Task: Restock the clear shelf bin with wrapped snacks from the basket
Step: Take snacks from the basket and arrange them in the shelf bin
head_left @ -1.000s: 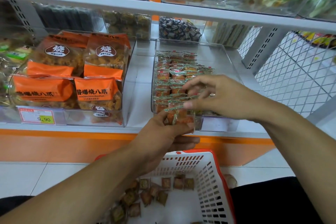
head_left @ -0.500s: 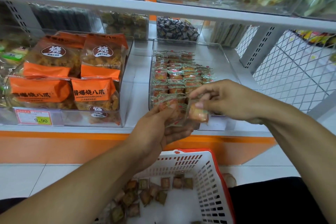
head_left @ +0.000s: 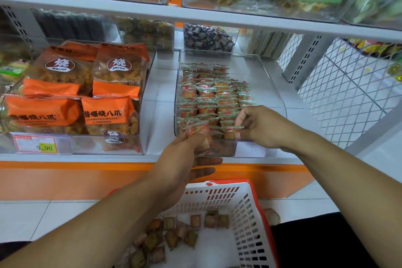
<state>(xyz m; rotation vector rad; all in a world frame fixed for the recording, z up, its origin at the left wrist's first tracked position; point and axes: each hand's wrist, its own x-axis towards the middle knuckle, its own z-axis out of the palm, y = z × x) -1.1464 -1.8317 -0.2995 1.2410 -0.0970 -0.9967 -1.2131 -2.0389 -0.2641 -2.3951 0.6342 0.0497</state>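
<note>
1. Already, the clear plastic shelf bin [head_left: 272, 85] holds several rows of small orange wrapped snacks [head_left: 208, 98].
2. Right hand [head_left: 258, 126] pinches one into the front row; left hand [head_left: 185, 159] grasps a few more.
3. Roughly a dozen remain in the white-and-red basket [head_left: 248, 220].

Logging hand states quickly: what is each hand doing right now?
Left hand: grip closed on a small stack of wrapped snacks.
Right hand: grip pinching one wrapped snack at the clear bin front.
</note>
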